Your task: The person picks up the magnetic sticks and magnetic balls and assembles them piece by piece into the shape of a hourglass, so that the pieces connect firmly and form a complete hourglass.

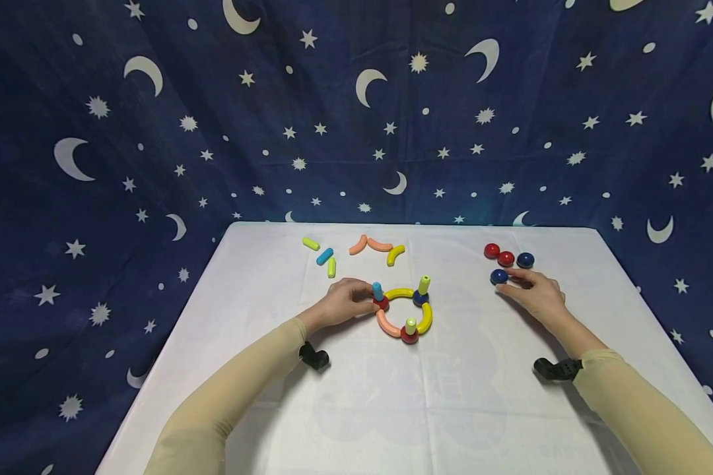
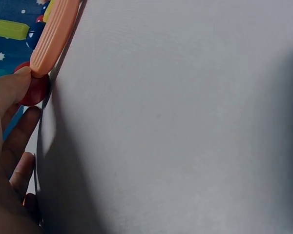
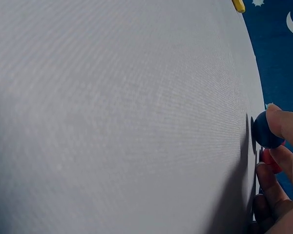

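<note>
A ring of curved rods and balls lies mid-table: two yellow curved rods [image 1: 425, 319], a peach curved rod [image 1: 387, 325], a dark blue ball [image 1: 420, 299] and two red balls. Short upright sticks stand on the balls, a blue stick [image 1: 377, 291] and two lime sticks [image 1: 424, 285]. With thumb and fingers my left hand [image 1: 346, 302] holds the ring's left red ball [image 2: 35, 91], beside the peach rod's end. Over at the right, my right hand [image 1: 536, 294] pinches a loose dark blue ball [image 1: 498, 277], its thumb on the ball in the right wrist view.
Two loose red balls [image 1: 492, 251] and another dark blue ball [image 1: 525, 260] sit just beyond my right hand. Behind the ring lie two peach curved rods [image 1: 379, 245] and a yellow one [image 1: 395, 255]. Further left are lime sticks [image 1: 331, 267] and a blue stick [image 1: 325, 256].
</note>
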`<state>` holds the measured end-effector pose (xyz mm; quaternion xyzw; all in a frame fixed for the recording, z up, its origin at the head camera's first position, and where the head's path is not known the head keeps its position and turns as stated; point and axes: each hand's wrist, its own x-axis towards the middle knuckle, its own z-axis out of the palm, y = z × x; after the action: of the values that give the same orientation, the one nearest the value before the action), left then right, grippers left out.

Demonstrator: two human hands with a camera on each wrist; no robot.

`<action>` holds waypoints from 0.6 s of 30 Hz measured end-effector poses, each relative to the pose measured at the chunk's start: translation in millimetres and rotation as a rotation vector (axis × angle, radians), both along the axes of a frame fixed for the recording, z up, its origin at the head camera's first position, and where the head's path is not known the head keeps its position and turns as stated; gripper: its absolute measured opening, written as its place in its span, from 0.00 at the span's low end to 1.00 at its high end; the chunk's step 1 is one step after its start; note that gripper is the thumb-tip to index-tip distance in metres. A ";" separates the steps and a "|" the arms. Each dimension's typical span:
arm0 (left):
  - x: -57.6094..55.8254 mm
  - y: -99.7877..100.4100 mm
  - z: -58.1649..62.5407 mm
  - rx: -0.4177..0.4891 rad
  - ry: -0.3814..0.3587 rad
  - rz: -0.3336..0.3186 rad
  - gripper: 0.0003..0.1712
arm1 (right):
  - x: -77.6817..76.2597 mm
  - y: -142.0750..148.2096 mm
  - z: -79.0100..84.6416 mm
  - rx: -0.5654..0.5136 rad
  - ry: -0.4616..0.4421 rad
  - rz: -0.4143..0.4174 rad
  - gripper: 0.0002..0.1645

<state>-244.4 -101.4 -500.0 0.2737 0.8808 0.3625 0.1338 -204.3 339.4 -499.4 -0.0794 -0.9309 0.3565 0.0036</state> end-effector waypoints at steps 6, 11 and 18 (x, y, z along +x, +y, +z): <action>-1.2 -0.4 -0.3 -0.002 -0.001 -0.001 0.14 | -1.2 -0.7 0.0 0.011 0.001 -0.004 0.46; -0.8 1.2 3.4 -0.019 0.021 -0.025 0.12 | -1.3 -1.2 -0.5 0.015 0.008 -0.010 0.44; -0.4 4.2 8.0 -0.068 0.054 -0.029 0.13 | -2.2 -0.5 -2.0 0.008 -0.003 -0.028 0.44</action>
<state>-244.8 -97.2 -492.0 0.2916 0.8918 0.3228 0.1246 -206.6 338.9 -501.4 -0.0932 -0.9310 0.3528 0.0074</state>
